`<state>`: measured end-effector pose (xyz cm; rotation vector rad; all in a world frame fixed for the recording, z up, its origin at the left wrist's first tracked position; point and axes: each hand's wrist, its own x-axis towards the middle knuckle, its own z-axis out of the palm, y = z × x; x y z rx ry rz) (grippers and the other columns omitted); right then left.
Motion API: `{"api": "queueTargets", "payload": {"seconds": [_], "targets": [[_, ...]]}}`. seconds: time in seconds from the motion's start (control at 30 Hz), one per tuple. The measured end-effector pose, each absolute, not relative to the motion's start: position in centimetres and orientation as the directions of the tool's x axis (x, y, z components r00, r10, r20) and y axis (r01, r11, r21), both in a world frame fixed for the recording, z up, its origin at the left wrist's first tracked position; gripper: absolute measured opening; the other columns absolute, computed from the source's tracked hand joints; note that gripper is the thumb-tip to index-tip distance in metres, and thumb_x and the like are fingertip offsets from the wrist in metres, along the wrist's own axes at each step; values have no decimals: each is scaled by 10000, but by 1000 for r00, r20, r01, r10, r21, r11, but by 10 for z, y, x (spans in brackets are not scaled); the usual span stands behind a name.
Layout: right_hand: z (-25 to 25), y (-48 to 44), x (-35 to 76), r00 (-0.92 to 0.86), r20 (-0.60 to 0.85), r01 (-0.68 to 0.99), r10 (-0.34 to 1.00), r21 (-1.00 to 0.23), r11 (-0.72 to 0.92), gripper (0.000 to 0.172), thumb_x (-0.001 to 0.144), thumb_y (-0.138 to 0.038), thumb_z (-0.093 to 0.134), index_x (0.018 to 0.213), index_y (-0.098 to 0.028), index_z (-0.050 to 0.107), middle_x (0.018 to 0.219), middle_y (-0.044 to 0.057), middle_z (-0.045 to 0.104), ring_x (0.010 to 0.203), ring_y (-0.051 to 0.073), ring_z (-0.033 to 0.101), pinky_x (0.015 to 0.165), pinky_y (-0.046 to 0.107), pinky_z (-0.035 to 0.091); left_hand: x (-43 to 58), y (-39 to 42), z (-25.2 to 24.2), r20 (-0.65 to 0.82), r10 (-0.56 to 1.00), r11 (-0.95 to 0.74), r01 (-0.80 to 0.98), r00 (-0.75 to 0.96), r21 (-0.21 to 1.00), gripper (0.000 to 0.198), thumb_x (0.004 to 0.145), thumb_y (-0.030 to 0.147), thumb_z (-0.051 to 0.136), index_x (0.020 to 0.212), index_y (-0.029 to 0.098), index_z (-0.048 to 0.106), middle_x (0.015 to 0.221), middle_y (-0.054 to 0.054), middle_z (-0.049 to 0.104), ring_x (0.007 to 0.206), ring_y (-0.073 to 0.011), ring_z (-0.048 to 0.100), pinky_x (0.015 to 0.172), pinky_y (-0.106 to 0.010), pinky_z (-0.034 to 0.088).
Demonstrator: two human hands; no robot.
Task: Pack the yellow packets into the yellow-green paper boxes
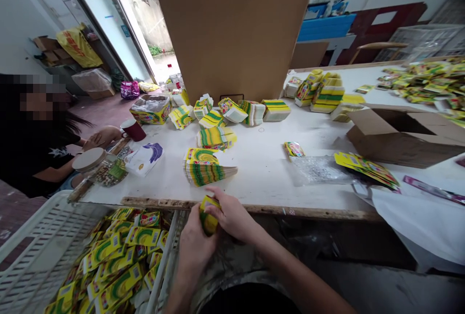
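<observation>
My left hand [198,241] is wrapped round a small yellow and green carton [209,217], just in front of the table's wooden edge. From the right, my right hand [230,212] closes on the same carton, its fingers at the upper end. Part of the carton is hidden by the fingers. Beyond my hands, a fanned stack of flat yellow cartons [203,168] lies on the white table. To the left, a white plastic crate [25,256] holds a heap of yellow cartons [119,256].
Bundles of flat cartons [276,110] line the table before a tall cardboard sheet [232,28]. An open cardboard box [407,144], a clear plastic bag [319,171] and a lidded jar [105,171] stand on it. A person [32,144] sits at the left.
</observation>
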<state>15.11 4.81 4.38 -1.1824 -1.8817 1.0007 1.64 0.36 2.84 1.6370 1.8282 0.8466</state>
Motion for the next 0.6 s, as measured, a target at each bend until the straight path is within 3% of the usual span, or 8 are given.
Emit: {"api": "queueTargets", "payload": {"seconds": [0.07,0.13,0.2,0.27,0.33,0.5,0.6], "targets": [[50,68,153,-344,182,351,921,-885,306,557,902,-326,537,1396,-157,346,1073,103,657,889,189,641,792,311,502,-3,8,30,58,950,77,411,-305,908,526,646,369,735,1093,199,516,905,-44,629,793,-226,608,711,-351,494],[56,93,155,-227,253,452,941,-828,332,489,909,-304,528,1357,-156,399,1086,103,637,928,189,613,840,318,484,-25,11,33,30,824,-22,21,-566,1000,516,650,452,728,1063,219,526,926,-22,611,798,-181,598,744,-322,508],[59,118,155,-116,319,582,941,-746,325,403,910,-267,521,1290,-142,477,1123,134,616,1044,236,553,933,378,430,-43,11,35,-105,732,-167,-327,-673,930,499,708,631,591,978,213,559,978,-42,605,884,-184,600,796,-326,521],[57,137,153,-79,339,635,937,-708,310,378,889,-211,536,1255,-118,510,1146,174,600,1093,287,508,961,440,392,-54,10,34,-224,735,-205,-525,-640,826,654,708,792,400,892,192,585,1006,-87,604,964,-220,595,820,-358,535],[54,150,150,-86,337,645,938,-698,310,373,849,-155,570,1217,-107,535,1118,192,606,1064,311,511,938,465,397,-55,9,28,-294,764,-156,-606,-574,780,725,700,831,338,883,180,600,1005,-110,605,967,-236,596,789,-382,555],[55,156,149,-77,350,636,934,-704,316,404,777,-100,626,1164,-126,512,1073,156,602,1024,289,526,912,436,414,-30,15,7,-447,823,66,-725,-349,686,564,766,689,475,964,186,637,945,-87,633,810,-177,627,679,-312,564],[60,137,150,-64,351,595,934,-738,318,460,784,-77,589,1202,-175,425,1001,77,598,916,223,565,827,364,457,-10,20,7,-375,889,111,-672,-262,732,579,769,708,462,996,211,655,1014,-103,651,895,-207,639,737,-334,552]]}}
